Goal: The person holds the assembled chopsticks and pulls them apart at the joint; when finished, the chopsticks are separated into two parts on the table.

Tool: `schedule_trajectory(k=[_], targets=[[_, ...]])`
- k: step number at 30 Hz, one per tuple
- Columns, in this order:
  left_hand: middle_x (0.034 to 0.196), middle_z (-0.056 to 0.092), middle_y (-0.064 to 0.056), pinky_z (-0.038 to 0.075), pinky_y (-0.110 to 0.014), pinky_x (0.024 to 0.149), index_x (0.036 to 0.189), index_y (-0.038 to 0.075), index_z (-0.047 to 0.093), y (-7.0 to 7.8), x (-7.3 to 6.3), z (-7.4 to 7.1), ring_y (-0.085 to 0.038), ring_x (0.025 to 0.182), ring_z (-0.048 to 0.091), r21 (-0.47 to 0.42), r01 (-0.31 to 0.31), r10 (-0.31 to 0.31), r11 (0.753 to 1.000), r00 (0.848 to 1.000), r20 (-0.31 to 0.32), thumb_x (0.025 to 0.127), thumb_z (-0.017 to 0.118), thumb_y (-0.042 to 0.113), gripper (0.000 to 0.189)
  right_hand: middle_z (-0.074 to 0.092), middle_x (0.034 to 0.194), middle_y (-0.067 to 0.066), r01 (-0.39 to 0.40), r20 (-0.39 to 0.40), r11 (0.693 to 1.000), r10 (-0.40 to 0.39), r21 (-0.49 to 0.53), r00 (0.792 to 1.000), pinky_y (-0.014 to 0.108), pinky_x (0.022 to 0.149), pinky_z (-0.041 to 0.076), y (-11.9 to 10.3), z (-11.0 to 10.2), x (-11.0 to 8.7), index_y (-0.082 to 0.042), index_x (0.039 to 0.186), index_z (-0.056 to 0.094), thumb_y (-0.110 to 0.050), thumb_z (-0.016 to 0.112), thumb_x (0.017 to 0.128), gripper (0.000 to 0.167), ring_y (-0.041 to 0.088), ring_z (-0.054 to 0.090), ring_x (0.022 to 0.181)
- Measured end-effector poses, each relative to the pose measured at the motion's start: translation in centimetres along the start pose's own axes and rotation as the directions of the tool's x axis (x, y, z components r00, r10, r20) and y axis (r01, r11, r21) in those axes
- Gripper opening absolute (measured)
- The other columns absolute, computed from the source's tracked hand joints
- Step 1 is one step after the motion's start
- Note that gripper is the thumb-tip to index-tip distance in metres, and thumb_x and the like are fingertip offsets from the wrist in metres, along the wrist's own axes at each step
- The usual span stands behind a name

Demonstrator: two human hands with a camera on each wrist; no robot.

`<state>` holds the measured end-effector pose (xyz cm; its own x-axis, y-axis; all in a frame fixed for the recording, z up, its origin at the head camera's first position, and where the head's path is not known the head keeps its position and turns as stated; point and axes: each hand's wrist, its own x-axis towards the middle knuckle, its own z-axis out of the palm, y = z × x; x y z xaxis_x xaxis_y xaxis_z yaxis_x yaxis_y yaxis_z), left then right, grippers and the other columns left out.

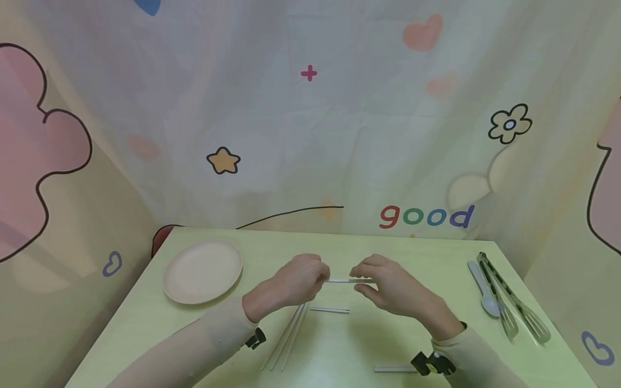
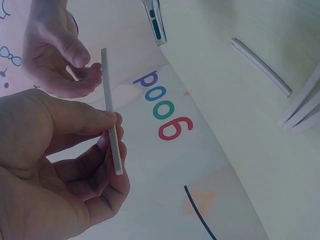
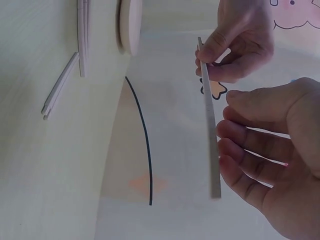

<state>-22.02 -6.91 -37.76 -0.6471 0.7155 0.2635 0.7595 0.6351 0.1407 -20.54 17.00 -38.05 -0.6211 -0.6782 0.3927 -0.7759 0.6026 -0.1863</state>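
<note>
Left hand (image 1: 301, 280) pinches a stick (image 3: 211, 142).
Holding it up seems the step; next, the right hand (image 1: 395, 283), spread beside the pinch, probably needs to close.

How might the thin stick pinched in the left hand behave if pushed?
The thin stick is likely stiff, running straight beyond the left hand. Its slimness suggests lightness. Flat-looking sides may make it slide before rolling.

Patterned cloth (image 1: 310, 124) behind pale green table (image 1: 432, 264)
</note>
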Motion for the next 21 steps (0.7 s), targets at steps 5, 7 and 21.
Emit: schedule_trajectory(k=[5,7,21], targets=[[0.075,0.066,0.001,0.048,-0.022,0.066,0.086,0.009,0.076,0.2,0.1,0.1,-0.011,0.07,0.058,-0.013,-0.002,0.002,1.0,1.0,0.001,0.086,0.065,0.0,0.014,0.068,0.092,-0.004,0.008,-0.01,1.0,-0.008,0.004,1.0,0.025,0.071,0.052,-0.1,0.3,0.0,-0.011,0.098,0.073,-0.01,0.073,0.085,0.013,0.011,0.06,0.084],[0.077,0.068,0.0,0.049,-0.022,0.067,0.088,0.009,0.076,0.2,0.1,0.1,-0.011,0.072,0.059,-0.022,-0.005,0.005,1.0,1.0,-0.003,0.086,0.064,-0.001,0.015,0.067,0.089,-0.004,0.009,-0.01,1.0,-0.009,0.009,1.0,0.023,0.069,0.052,-0.1,0.5,0.0,-0.011,0.096,0.073,-0.007,0.072,0.085,0.012,0.01,0.059,0.082],[0.076,0.062,-0.001,0.042,-0.02,0.063,0.088,0.008,0.073,0.3,-0.1,0.7,-0.014,0.068,0.053,0.033,0.009,-0.007,0.999,0.998,-0.06,0.084,0.064,-0.006,0.017,0.055,0.085,-0.001,-0.036,-0.045,0.989,0.03,-0.141,0.999,0.026,0.073,0.049,-0.8,2.0,0.3,-0.006,0.092,0.062,0.006,0.067,0.084,0.016,0.015,0.05,0.082]])
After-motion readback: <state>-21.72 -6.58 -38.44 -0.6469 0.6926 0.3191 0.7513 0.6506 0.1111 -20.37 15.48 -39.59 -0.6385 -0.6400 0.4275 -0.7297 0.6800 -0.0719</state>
